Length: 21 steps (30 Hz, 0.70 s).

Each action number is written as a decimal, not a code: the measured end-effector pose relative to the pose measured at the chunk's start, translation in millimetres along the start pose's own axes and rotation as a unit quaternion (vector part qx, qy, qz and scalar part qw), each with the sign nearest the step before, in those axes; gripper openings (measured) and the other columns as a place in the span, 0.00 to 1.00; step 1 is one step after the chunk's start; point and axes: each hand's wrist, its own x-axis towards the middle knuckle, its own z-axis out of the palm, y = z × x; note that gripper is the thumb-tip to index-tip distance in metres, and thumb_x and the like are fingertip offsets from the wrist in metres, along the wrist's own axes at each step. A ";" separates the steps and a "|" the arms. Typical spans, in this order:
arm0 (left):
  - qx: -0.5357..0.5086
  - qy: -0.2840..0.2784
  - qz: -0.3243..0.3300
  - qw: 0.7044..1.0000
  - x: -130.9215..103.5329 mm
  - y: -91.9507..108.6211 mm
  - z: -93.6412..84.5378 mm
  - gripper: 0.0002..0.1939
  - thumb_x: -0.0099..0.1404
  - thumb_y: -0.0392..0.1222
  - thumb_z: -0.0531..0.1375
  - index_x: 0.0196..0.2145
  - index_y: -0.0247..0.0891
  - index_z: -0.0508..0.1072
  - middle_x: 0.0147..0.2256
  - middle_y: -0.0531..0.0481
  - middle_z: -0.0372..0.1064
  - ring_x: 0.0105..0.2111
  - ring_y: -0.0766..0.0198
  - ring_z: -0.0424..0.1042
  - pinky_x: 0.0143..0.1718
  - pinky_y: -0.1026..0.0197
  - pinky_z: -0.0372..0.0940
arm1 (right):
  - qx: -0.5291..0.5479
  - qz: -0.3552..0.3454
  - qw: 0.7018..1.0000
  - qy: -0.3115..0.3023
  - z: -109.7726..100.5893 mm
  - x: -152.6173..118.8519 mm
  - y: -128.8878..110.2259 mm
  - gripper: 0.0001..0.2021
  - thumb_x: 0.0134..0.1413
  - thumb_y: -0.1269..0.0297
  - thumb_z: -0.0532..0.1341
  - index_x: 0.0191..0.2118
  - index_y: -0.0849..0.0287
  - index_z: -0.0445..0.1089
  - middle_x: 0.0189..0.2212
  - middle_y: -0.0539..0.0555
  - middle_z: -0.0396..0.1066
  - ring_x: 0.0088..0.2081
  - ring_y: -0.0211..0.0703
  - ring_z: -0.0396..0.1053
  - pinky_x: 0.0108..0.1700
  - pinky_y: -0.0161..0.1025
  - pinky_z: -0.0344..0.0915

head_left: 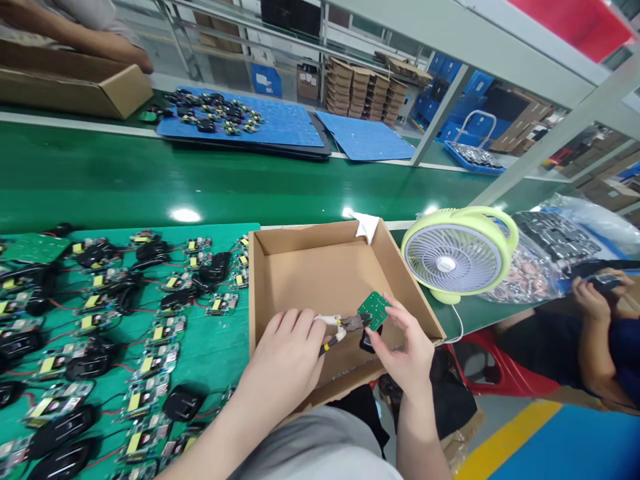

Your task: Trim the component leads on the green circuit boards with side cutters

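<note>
My left hand (287, 357) is wrapped round the handles of the pliers (333, 325), which have white, yellow and black grips. The metal jaws touch the left part of a green circuit board (374, 311). Pinched between the thumb and fingers of my right hand (407, 347), the board is tilted, with its soldered side facing up. A small black part (369, 341) hangs just under the board. Both hands are over the front of an open cardboard box (320, 277).
Rows of wired boards with black casings (183, 402) cover the green mat (215, 347) on the left. A lime-green fan (453, 257) stands right of the box. Beyond lie blue sheets (290, 123). Another person's hand (593, 300) is at the far right.
</note>
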 end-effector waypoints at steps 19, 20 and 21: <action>-0.022 -0.025 0.004 0.999 2.0 -1.1 -2.3 0.10 0.58 0.25 0.57 0.31 0.39 0.70 0.28 0.50 0.67 0.28 0.54 0.70 0.31 0.54 0.63 | 0.032 0.007 0.999 0.000 1.5 -1.0 0.6 0.21 0.61 0.70 0.68 0.57 0.54 0.67 0.56 0.62 0.75 0.56 0.52 0.76 0.56 0.48 0.77; -0.025 -0.027 0.002 0.999 2.1 -1.3 -2.7 0.10 0.57 0.25 0.57 0.31 0.39 0.70 0.28 0.50 0.67 0.28 0.54 0.71 0.31 0.55 0.64 | 0.034 0.007 0.999 0.000 1.4 -0.7 0.4 0.20 0.61 0.69 0.68 0.57 0.54 0.67 0.56 0.62 0.75 0.55 0.53 0.76 0.56 0.48 0.77; -0.028 -0.031 0.000 0.999 2.2 -1.5 -2.9 0.10 0.57 0.25 0.57 0.31 0.39 0.71 0.28 0.50 0.68 0.28 0.55 0.71 0.31 0.55 0.64 | 0.035 0.006 0.999 0.000 1.3 -0.4 0.3 0.20 0.61 0.69 0.68 0.57 0.54 0.67 0.56 0.61 0.75 0.55 0.53 0.76 0.55 0.48 0.78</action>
